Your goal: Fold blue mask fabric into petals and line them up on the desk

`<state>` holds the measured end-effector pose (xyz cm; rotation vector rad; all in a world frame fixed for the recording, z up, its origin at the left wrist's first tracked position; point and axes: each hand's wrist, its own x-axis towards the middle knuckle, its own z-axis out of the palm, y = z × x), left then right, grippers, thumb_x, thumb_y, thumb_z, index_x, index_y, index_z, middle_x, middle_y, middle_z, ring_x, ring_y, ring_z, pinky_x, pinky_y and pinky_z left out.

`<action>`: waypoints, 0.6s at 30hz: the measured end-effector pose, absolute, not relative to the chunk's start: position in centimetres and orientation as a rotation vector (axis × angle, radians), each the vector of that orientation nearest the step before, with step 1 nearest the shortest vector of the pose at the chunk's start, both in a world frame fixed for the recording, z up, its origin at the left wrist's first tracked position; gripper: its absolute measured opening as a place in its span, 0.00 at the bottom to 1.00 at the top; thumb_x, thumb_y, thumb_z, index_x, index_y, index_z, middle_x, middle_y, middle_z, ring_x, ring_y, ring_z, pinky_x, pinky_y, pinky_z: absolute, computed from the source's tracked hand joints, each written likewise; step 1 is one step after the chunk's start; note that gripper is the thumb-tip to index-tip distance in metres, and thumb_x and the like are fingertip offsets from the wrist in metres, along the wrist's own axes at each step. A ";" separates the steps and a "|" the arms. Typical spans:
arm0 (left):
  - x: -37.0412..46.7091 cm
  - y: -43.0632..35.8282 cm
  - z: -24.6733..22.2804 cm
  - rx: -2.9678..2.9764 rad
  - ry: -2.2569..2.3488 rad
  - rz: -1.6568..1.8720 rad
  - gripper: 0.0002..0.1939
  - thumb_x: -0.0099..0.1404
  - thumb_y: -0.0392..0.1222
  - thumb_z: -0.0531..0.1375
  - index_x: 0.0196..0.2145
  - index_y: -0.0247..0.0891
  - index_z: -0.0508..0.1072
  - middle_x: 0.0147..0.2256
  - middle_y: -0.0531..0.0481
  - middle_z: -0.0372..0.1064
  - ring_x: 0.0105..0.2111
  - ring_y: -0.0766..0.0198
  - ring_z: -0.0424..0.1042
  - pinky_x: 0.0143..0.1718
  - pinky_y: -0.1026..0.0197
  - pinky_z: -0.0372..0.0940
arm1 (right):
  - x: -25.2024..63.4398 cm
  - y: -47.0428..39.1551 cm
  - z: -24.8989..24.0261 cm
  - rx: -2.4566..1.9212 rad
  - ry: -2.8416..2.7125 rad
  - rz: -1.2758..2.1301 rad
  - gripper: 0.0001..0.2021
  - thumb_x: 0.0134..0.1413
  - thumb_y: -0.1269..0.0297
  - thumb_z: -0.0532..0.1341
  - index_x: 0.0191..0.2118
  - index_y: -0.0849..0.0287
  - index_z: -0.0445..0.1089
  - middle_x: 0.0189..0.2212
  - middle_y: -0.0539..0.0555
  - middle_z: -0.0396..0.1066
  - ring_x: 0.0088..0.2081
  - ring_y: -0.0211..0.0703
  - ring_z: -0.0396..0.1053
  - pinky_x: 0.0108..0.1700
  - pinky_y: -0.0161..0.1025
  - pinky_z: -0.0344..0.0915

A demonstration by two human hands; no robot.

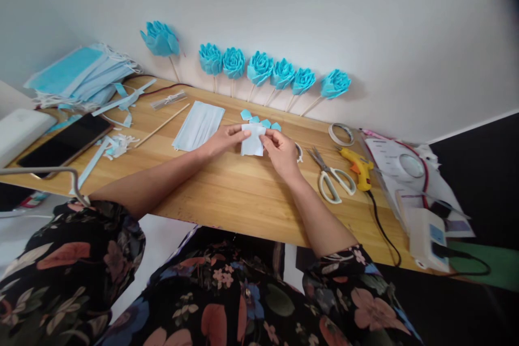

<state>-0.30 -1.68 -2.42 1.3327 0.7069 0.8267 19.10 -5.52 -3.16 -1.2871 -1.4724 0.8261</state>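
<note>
Between my two hands, above the wooden table (pixel 227 184), is a small pale square of mask fabric (pixel 253 143). My left hand (pixel 227 139) pinches its left edge between thumb and fingers. On the opposite edge, my right hand (pixel 281 151) pinches it the same way. Just behind the square lie several small blue cut petals (pixel 265 124). To the left of my left hand rests a flat, pleated face-mask piece (pixel 198 125). White-handled scissors (pixel 330 175) lie right of my right hand, their blades pointing away from me. A roll of tape (pixel 299 152) is partly hidden behind that hand.
Several blue fabric flowers on sticks (pixel 259 68) lean against the wall. Right are a tape roll (pixel 341 134), a yellow glue gun (pixel 359 166) with its cord, and a white power box (pixel 428 238). Left are stacked masks (pixel 81 75), a phone (pixel 67 143), a wooden stick (pixel 162 125) and scraps (pixel 117 146).
</note>
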 end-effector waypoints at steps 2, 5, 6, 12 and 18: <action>-0.3 -1.4 -2.9 1.385 0.724 0.843 0.32 0.53 0.61 0.72 0.45 0.31 0.79 0.41 0.41 0.80 0.40 0.56 0.77 0.42 0.58 0.70 | 19.1 -5.5 -3.3 -1.289 -1.481 0.818 0.13 0.57 0.51 0.62 0.40 0.55 0.76 0.26 0.48 0.70 0.28 0.39 0.64 0.33 0.38 0.62; -0.3 -1.0 -3.7 1.424 0.769 0.860 0.27 0.55 0.56 0.72 0.45 0.32 0.79 0.39 0.44 0.80 0.35 0.59 0.77 0.38 0.58 0.70 | 19.1 -5.5 -3.4 -1.283 -1.486 0.790 0.13 0.57 0.52 0.63 0.40 0.54 0.75 0.27 0.48 0.71 0.29 0.40 0.66 0.34 0.39 0.64; -0.3 -1.0 -3.8 1.437 0.777 0.869 0.26 0.57 0.55 0.71 0.45 0.32 0.80 0.38 0.44 0.80 0.35 0.60 0.77 0.37 0.59 0.70 | 19.1 -5.5 -3.4 -1.278 -1.485 0.780 0.12 0.57 0.52 0.63 0.41 0.54 0.75 0.27 0.48 0.72 0.30 0.40 0.67 0.35 0.39 0.65; -0.2 -1.3 -3.6 1.517 0.788 0.920 0.22 0.59 0.53 0.69 0.42 0.31 0.80 0.38 0.44 0.80 0.35 0.61 0.77 0.37 0.61 0.69 | 19.2 -5.6 -3.3 -1.251 -1.489 0.730 0.09 0.58 0.56 0.64 0.41 0.54 0.73 0.29 0.48 0.73 0.31 0.40 0.70 0.37 0.39 0.66; -0.1 -1.4 -3.3 1.608 0.817 0.960 0.21 0.58 0.55 0.69 0.36 0.32 0.79 0.31 0.49 0.77 0.30 0.66 0.71 0.32 0.64 0.64 | 18.9 -5.8 -3.1 -1.219 -1.476 0.695 0.06 0.58 0.58 0.64 0.37 0.54 0.72 0.32 0.49 0.75 0.32 0.39 0.70 0.39 0.40 0.68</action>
